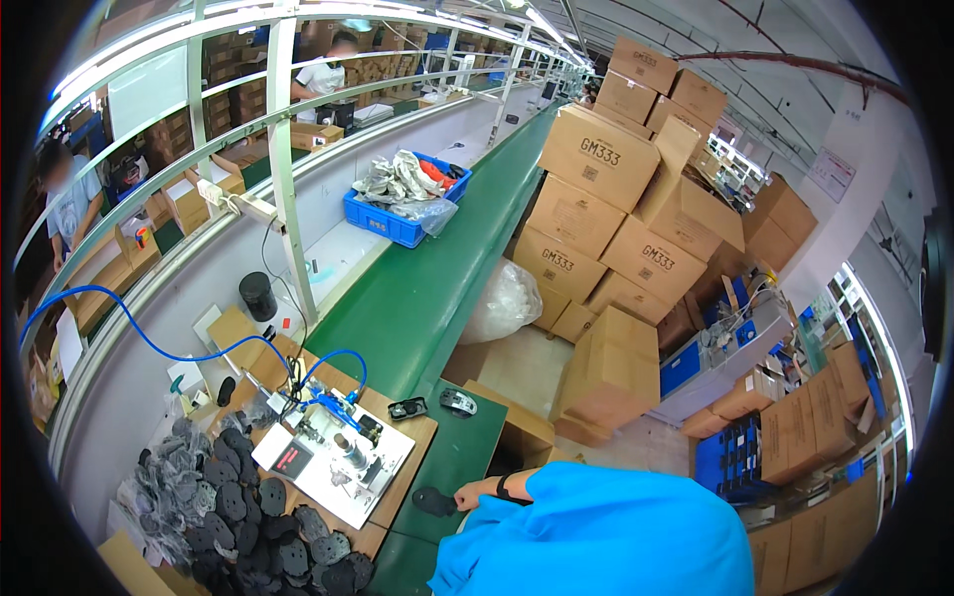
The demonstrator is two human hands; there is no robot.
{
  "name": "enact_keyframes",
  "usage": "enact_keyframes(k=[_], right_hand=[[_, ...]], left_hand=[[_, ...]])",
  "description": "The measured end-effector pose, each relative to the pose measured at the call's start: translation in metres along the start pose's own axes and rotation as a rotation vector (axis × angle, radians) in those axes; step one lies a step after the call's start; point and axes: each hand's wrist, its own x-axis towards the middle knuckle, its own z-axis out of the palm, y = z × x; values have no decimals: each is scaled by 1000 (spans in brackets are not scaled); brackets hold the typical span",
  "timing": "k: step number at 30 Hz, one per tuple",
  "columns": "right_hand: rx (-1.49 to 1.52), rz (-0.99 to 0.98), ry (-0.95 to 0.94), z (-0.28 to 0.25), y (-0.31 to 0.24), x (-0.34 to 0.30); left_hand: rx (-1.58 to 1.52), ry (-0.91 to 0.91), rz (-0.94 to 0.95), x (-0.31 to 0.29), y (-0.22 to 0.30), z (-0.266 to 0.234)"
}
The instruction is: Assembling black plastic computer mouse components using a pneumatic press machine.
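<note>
My right hand (468, 497), with a dark band on its wrist, reaches left from the blue sleeve (596, 531). Its fingers are closed at the edge of a flat black plastic part (433, 502), over the green work surface (407, 551). My left hand is out of sight. To the left, a small bench press (350, 452) with blue air hoses stands on a white base plate (370, 499). Beside it lies a heap of similar black plastic parts (234, 497), some in clear bags. Two computer mouse-like pieces, a black shell (407, 408) and a grey mouse (458, 401), lie beyond the press.
A green conveyor belt (397, 318) runs away from me, with a blue crate (383, 221) of bagged parts beside it. Stacked cartons (586, 209) and a clear plastic bag (505, 303) stand right of it. Two people are beyond the metal frame (281, 129) at left.
</note>
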Motion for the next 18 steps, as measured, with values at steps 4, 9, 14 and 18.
enact_keyframes(k=[4, 9, 14, 18], right_hand=[[71, 22, -60, -11, 0, 20], [310, 302, 3, -19, -5, 31], [411, 344, 60, -22, 2, 34], [392, 348, 9, -26, 5, 36]], left_hand=[[3, -9, -10, 8, 10, -7], [-7, -5, -50, 14, 11, -21], [1, -12, -74, 21, 14, -30], [7, -17, -88, 24, 18, -31]])
